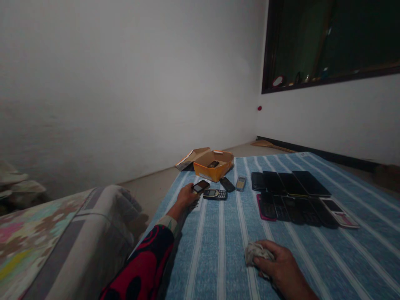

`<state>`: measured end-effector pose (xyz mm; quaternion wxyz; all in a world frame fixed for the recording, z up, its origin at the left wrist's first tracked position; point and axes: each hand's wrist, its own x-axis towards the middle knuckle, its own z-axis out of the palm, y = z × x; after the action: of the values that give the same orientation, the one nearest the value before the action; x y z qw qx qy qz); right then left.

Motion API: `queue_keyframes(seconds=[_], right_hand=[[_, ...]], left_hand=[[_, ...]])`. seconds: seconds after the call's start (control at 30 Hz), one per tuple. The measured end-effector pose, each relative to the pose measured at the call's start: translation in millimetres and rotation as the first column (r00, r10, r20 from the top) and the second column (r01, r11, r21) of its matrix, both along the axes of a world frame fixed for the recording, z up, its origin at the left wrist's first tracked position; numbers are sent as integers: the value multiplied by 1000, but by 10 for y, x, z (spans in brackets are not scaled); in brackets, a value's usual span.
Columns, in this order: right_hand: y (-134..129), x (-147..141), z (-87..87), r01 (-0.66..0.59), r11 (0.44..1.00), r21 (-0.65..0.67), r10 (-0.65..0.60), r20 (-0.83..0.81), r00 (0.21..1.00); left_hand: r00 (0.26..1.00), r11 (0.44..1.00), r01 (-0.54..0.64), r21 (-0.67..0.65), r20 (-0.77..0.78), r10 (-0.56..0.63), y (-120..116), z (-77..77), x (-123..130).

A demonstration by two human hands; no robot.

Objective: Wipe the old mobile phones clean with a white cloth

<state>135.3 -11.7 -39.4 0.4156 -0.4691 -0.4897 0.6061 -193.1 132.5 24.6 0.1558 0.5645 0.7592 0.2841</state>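
Note:
My left hand (186,194) is stretched out to the far left of the striped cloth, its fingers closed on a dark mobile phone (201,186). Just beside it lies a keypad phone (215,194) with a pale screen. Two more phones rest close by, a dark one (227,184) and a silver-yellow one (241,183). Nearer to me, my right hand (275,262) grips a crumpled grey-white cloth (258,255) above the striped surface. An open orange cardboard box (212,171) stands behind the loose phones, with a small phone (213,164) inside.
On the right, several dark phones (289,183) lie in two rows, with a white phone (339,212) at the near row's end. A blue striped cloth (209,241) covers the surface. To the left is a bed edge with a grey blanket (103,233). White walls stand behind.

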Motion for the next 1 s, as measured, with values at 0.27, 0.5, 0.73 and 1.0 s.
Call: queue_keyframes(seconds=[0.27,0.5,0.73,1.0], right_hand=[[-21,13,51,1,1000,23,-2,48,999],[-49,43,146,8,997,75,-14,87,996],[-51,46,178,52,997,49,-53,19,998],[136,285,207,371,916,154,-382,49,923]], left_hand=[[814,999,-11,-34,580,29,-743,166,-85],[220,950,289,-116,974,52,-1270,-13,306],[238,909,412,-57,970,-47,-1356,-24,889],[783,919,368,140,486,-388,-1542,-189,1291]])
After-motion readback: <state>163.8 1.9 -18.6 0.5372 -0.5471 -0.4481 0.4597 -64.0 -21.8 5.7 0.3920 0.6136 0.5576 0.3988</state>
